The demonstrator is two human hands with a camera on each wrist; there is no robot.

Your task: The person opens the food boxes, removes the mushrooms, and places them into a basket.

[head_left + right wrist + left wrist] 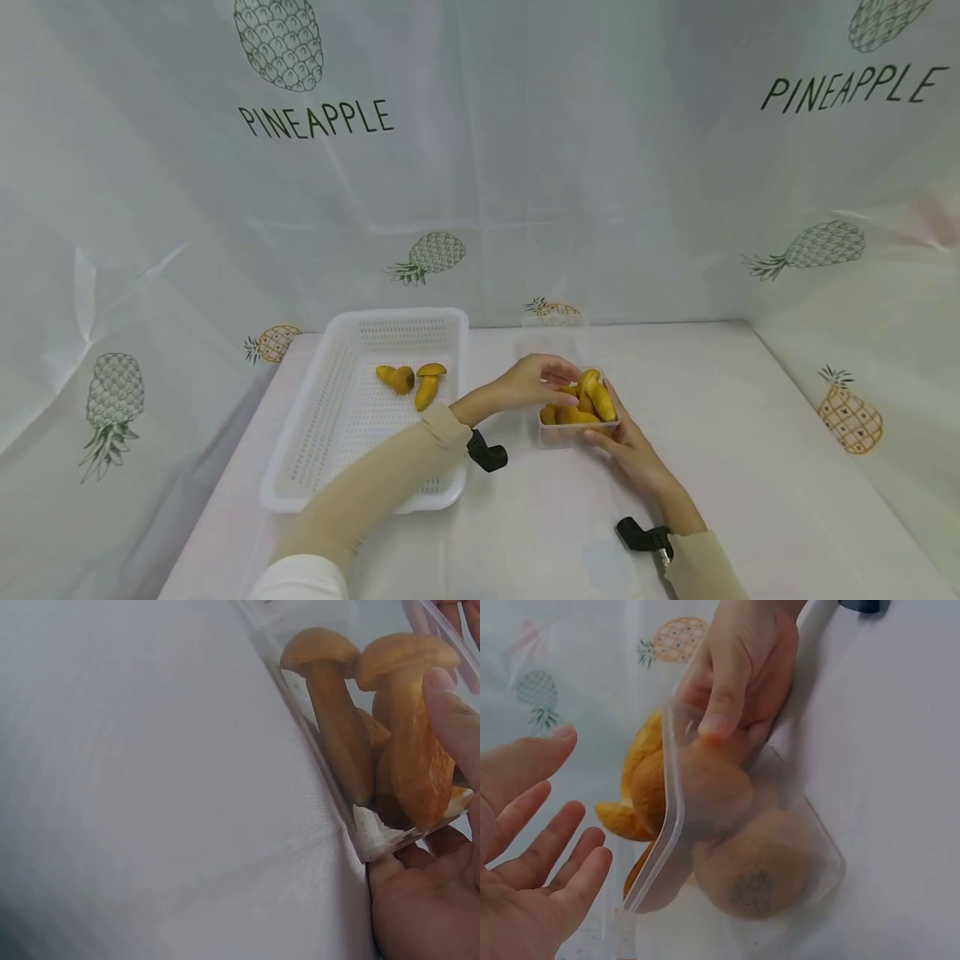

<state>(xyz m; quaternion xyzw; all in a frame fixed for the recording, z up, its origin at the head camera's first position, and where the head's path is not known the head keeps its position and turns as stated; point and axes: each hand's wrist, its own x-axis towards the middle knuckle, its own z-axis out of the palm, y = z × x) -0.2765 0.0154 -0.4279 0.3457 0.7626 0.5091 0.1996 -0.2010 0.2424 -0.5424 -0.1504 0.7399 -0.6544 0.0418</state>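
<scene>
A clear plastic box (577, 437) stands on the table, filled with several yellow-brown mushrooms (754, 862). My right hand (633, 454) grips it at the right near corner. The thumb (724, 705) lies on the front wall, while the other fingers reach round the side. My left hand (531, 387) hovers over the box's left part, holding nothing. In the left wrist view its fingers (555, 847) are spread and slightly bent, apart from the box. Through the clear wall, the right wrist view shows mushrooms (409, 735) with caps and thick stems.
To the left stands a white perforated basket (330, 417) with two mushrooms (428, 387) inside. A clear lid (551, 340) appears behind the box, hard to make out. A pineapple-print sheet (570, 167) hangs behind the white table (720, 467).
</scene>
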